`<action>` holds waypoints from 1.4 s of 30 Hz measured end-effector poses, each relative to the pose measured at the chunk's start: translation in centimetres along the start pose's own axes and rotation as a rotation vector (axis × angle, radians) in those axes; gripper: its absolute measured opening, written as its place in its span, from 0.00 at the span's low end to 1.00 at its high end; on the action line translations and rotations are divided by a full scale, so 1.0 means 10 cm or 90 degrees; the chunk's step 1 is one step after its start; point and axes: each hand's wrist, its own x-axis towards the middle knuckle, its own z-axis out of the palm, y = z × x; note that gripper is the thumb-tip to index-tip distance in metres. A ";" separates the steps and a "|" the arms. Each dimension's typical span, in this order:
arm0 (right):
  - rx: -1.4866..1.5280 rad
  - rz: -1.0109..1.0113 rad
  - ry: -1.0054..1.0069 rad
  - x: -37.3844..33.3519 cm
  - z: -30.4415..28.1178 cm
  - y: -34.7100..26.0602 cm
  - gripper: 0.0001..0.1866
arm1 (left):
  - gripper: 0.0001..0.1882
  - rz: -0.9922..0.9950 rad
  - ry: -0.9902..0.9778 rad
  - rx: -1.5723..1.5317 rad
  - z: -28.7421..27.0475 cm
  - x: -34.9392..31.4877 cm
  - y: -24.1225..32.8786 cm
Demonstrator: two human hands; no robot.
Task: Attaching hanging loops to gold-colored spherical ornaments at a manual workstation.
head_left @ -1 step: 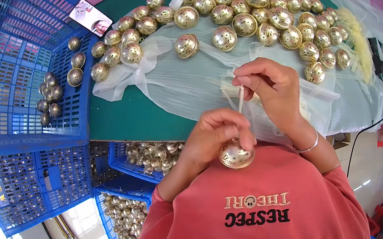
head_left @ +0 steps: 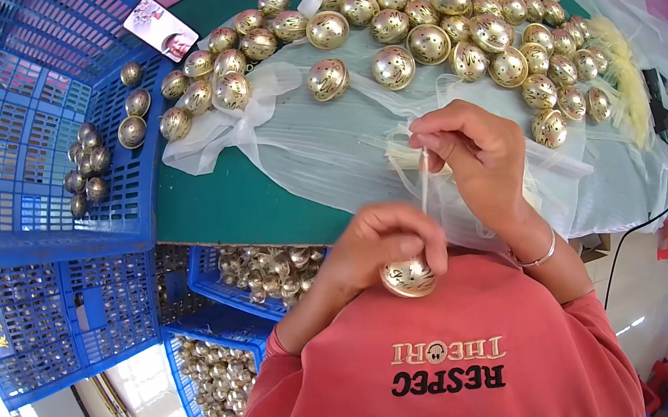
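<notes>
Left hand [head_left: 378,241]: slightly lower than before, its gold ball [head_left: 408,279] too; fingers curl over the top, holding it.
Right hand [head_left: 481,152]: thumb and forefinger pinch a pale strip [head_left: 425,182] leading down toward my left.
Strip work: drawing it straight above the ball, I judge; fingers hide any join.
Next pull: likely calls for steady tension.
Ball finish: shiny, dark squiggled marks.

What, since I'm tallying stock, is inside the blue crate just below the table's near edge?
Gold balls lie heaped in the blue crate. The upper ones cover whatever lies beneath; the left forearm blocks its right end, so that part cannot be seen.
</notes>
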 end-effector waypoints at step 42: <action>-0.075 0.104 -0.173 0.39 -0.08 -0.03 0.03 | 0.13 0.259 0.385 0.889 -0.11 0.45 0.92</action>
